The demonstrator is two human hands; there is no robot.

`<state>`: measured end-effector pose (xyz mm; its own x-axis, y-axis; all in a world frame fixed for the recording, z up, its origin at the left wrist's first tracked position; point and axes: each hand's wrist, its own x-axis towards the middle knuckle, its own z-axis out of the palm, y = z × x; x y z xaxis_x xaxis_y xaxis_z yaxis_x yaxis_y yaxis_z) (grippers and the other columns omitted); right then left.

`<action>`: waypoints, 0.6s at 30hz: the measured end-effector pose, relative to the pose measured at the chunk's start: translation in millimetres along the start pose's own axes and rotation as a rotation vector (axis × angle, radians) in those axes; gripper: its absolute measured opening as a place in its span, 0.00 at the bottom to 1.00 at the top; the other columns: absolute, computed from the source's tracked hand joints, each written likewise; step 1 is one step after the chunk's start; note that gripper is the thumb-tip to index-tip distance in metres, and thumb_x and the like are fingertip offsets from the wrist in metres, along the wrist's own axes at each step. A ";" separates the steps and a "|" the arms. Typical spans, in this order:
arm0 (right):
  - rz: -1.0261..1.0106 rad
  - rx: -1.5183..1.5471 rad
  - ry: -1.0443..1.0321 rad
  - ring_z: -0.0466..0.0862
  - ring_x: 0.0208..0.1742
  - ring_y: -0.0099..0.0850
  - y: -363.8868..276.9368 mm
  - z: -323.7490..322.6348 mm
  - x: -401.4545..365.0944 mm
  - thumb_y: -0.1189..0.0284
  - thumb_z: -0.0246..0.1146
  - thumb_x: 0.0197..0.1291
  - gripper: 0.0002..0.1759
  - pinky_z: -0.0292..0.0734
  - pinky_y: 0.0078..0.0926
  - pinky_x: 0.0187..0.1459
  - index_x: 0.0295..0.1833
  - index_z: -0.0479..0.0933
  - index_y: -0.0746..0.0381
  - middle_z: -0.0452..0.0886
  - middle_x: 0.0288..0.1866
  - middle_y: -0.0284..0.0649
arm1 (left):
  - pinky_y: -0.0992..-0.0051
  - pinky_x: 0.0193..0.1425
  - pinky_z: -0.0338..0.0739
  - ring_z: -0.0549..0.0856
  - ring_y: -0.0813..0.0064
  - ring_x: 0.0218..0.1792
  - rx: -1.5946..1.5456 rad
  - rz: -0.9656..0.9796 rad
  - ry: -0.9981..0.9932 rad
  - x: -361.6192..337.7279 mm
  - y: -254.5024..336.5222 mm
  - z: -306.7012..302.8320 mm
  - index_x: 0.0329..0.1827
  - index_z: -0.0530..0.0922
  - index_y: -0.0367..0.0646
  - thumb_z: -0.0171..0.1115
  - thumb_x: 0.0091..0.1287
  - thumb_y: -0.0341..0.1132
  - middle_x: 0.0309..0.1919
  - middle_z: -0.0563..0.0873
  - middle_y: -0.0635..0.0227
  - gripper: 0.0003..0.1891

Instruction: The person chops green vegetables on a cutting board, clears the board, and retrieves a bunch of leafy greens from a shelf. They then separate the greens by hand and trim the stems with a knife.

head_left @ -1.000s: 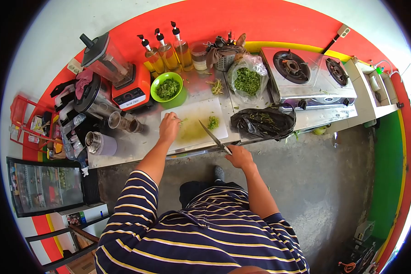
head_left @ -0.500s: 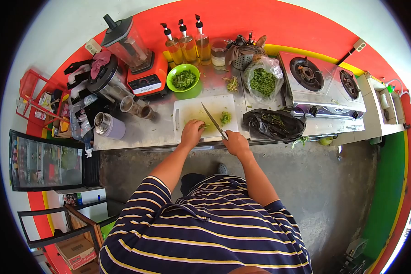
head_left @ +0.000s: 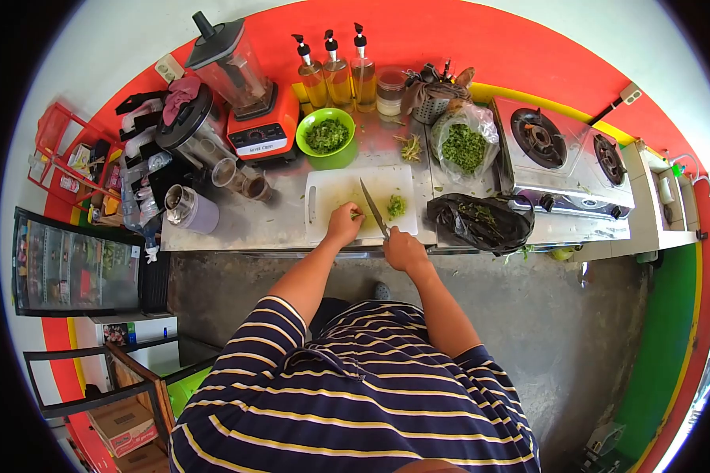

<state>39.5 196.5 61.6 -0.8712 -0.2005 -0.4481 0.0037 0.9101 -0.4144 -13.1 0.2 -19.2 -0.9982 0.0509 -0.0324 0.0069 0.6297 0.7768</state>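
Note:
A white cutting board (head_left: 335, 185) lies on the steel counter, its handle slot at the left. My right hand (head_left: 406, 251) is closed round the handle of a kitchen knife (head_left: 373, 206), whose blade points away from me and slightly left over the board. Left of the blade, my left hand (head_left: 344, 225) is closed in a pinch, with a little green herb (head_left: 357, 214) showing at its fingertips. A small heap of chopped greens (head_left: 396, 206) sits on the board to the right of the knife. Behind the board stands a green bowl (head_left: 329, 159) holding cut leaves.
Right of the board are a black plastic bag (head_left: 469, 229) with stems and a clear bag of chopped greens (head_left: 463, 150). A gas stove (head_left: 564, 185) stands farther right. A red blender (head_left: 262, 130), cups (head_left: 227, 175) and pump bottles (head_left: 338, 79) occupy the back and left.
My view has shifted slightly, so the counter appears a little farther right. My left hand has moved slightly to the right over the board; the knife stays in my right hand.

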 end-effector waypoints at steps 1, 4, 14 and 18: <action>0.002 -0.003 -0.001 0.86 0.55 0.54 0.1 -1.2 -0.2 0.62 0.57 0.70 0.19 0.81 0.51 0.56 0.56 0.72 0.67 0.85 0.51 0.61 | 0.62 0.53 0.80 0.88 0.57 0.49 0.007 -0.053 0.001 1.1 2.9 -0.6 0.42 0.82 0.38 0.72 0.63 0.31 0.44 0.89 0.55 0.09; -0.010 -0.119 0.056 0.88 0.51 0.52 -2.4 2.6 -1.1 0.65 0.56 0.70 0.17 0.83 0.48 0.53 0.55 0.72 0.66 0.87 0.48 0.57 | 0.62 0.51 0.81 0.89 0.57 0.46 0.000 -0.133 -0.016 -1.1 10.7 -4.8 0.41 0.82 0.37 0.73 0.62 0.30 0.43 0.89 0.54 0.09; 0.011 -0.231 0.074 0.90 0.50 0.46 -13.2 4.4 18.7 0.70 0.54 0.70 0.14 0.85 0.40 0.51 0.57 0.71 0.65 0.89 0.48 0.51 | 0.64 0.44 0.81 0.89 0.60 0.37 -0.038 -0.052 0.001 -3.7 3.5 -4.1 0.36 0.83 0.39 0.73 0.61 0.31 0.36 0.89 0.56 0.07; 0.027 -0.233 0.020 0.89 0.53 0.46 -29.9 -6.8 7.8 0.69 0.56 0.70 0.16 0.84 0.40 0.54 0.57 0.70 0.66 0.88 0.50 0.53 | 0.63 0.45 0.81 0.89 0.59 0.38 -0.079 -0.049 0.029 -8.1 2.6 -0.4 0.37 0.84 0.40 0.73 0.61 0.32 0.37 0.89 0.57 0.08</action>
<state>29.3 170.2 75.9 -0.8820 -0.1699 -0.4395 -0.0845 0.9746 -0.2073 -5.0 1.1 -16.7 -0.9985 -0.0021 -0.0541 -0.0457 0.5679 0.8219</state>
